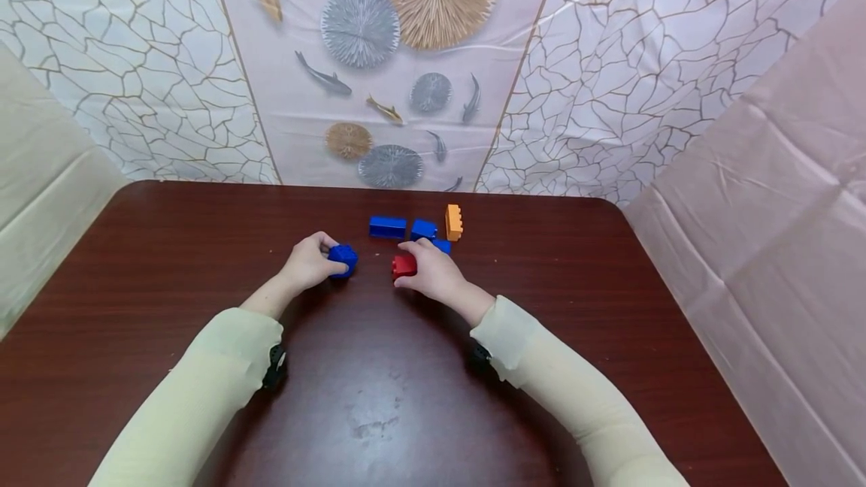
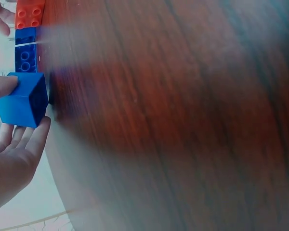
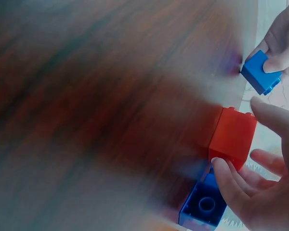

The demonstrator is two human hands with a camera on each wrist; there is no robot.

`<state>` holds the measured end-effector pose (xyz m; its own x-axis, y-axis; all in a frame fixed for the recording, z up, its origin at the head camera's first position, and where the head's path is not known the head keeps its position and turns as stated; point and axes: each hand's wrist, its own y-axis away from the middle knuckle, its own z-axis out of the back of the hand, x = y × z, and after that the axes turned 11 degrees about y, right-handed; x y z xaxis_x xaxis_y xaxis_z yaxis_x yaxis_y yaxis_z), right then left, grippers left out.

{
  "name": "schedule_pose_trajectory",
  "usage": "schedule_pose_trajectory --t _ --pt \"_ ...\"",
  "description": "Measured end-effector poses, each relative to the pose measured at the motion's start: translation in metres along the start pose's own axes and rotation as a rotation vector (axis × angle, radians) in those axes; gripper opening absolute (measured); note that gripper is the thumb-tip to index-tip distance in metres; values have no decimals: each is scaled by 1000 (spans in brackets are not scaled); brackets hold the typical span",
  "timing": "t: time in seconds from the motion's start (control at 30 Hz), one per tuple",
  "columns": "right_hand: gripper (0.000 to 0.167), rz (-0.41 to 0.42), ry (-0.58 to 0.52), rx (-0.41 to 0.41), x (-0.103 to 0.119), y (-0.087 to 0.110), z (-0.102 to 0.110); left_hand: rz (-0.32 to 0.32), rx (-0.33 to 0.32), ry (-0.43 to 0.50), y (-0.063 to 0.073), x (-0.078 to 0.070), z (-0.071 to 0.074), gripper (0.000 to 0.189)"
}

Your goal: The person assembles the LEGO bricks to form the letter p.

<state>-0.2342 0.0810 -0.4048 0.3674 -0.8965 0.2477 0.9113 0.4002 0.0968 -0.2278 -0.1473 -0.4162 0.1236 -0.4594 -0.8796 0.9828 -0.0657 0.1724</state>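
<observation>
In my left hand [image 1: 309, 261] is a blue toy brick [image 1: 343, 261], with the thumb on one face and the fingers on the other side. The left wrist view shows that brick's smooth side [image 2: 20, 103] large and close. My right hand [image 1: 436, 273] is spread around a red toy brick [image 1: 404, 266] whose studs point left. In the right wrist view, the thumb overlaps the lower end of the red brick [image 3: 232, 134], while the index finger stands a little off its upper end. A blue brick [image 3: 203, 204] with a hollow underside lies close beside the red one.
Behind the hands, a long blue brick [image 1: 388, 227], a shorter blue brick [image 1: 424, 229] and an upright orange brick [image 1: 454, 222] form a loose row. Another blue brick [image 1: 442, 246] peeks out behind my right hand. The dark wooden table [image 1: 379, 397] ends at a patterned cloth backdrop [image 1: 413, 111].
</observation>
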Motion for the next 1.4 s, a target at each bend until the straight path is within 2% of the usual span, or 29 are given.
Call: schedule_pose_trajectory --t 0.13,0.3,0.73,0.9,1.4 --pt "56 15 73 27 3 -3 -3 -9 1 2 0 1 1 39" --pt "48 37 90 26 4 -5 -6 -19 4 7 1 1 -1 39" --pt "45 6 -41 20 -2 -3 -3 -26 8 17 2 4 0 39" --pt "43 6 -100 -5 -3 1 0 -32 5 12 3 4 1 39" --pt "36 -24 -373 -34 -17 18 14 -51 30 18 5 8 2 39"
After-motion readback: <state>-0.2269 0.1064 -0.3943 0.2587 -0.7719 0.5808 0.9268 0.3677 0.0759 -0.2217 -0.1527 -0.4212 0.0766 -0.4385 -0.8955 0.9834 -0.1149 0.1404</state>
